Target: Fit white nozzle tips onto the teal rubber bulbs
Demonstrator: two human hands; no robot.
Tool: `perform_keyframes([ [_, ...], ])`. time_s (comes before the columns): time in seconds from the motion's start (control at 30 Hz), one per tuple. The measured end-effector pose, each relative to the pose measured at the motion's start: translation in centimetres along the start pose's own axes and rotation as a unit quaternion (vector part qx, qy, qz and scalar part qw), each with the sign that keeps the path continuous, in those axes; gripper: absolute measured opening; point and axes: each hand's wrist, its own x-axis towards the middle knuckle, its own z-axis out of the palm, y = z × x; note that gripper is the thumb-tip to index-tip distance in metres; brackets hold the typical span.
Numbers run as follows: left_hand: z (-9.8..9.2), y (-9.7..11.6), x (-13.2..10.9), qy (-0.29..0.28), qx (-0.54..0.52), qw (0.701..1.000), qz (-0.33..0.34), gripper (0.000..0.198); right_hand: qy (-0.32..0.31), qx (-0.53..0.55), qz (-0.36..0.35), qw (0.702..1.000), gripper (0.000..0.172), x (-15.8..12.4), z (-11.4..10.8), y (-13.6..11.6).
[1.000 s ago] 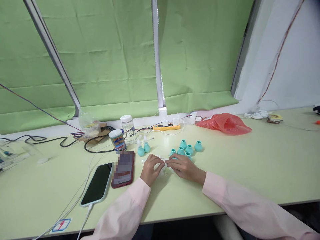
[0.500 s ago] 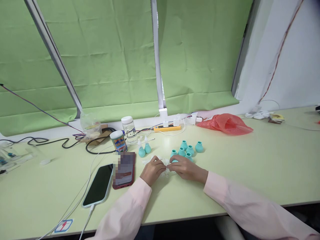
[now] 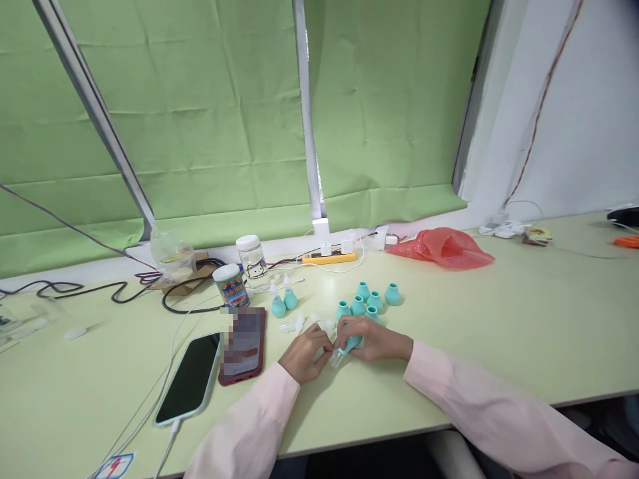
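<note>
My right hand (image 3: pixel 372 337) is closed around a teal squeeze bulb (image 3: pixel 353 342), which lies tilted under its fingers. Close against it, my left hand (image 3: pixel 308 352) pinches at a small clear plastic piece (image 3: pixel 337 360) by the bulb's lower end; the fingers partly hide where the two meet. Just beyond my hands, several small clear and white plastic parts (image 3: pixel 300 324) lie on the table. Past my right hand, several open-necked teal bulbs (image 3: pixel 375 303) stand upright. Two teal bulbs with clear tips (image 3: pixel 284 303) stand farther left.
Left of my hands lie a phone in a red case (image 3: pixel 244 349) and a white-edged phone (image 3: pixel 188 380) with its cable plugged in. A labelled can (image 3: pixel 231 286) and a clear jar (image 3: pixel 252 259) stand behind them. Farther back are a yellow power strip (image 3: pixel 329 257) and a red plastic bag (image 3: pixel 444 249).
My right hand has taken hold of a teal bulb and brought it nearer me, against the clear piece at my left fingers. The view has shifted slightly right.
</note>
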Motion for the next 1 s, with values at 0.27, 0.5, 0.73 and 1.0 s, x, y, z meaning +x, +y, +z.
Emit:
perform_keyframes([
  [0.27, -0.3, 0.6, 0.0, 0.051, -0.038, 0.996, -0.055, 0.010, 0.014, 0.030, 0.050, 0.998, 0.019, 0.1, -1.2, -0.7],
  [0.5, -0.5, 0.5, 0.1, 0.073, -0.090, 0.990, -0.076, 0.020, 0.053, 0.045, 0.069, 0.995, 0.020, 0.5, -2.1, -0.9],
  [0.73, -0.4, 0.1, 0.3, 0.147, -0.085, 0.983, -0.076, 0.017, 0.066, 0.018, 0.075, 0.995, 0.021, 0.5, -1.6, -0.7],
  [1.0, -0.5, 0.0, 0.2, 0.054, -0.143, 0.985, -0.080, 0.014, 0.003, 0.050, 0.064, 0.997, 0.021, 0.3, -2.1, -0.8],
])
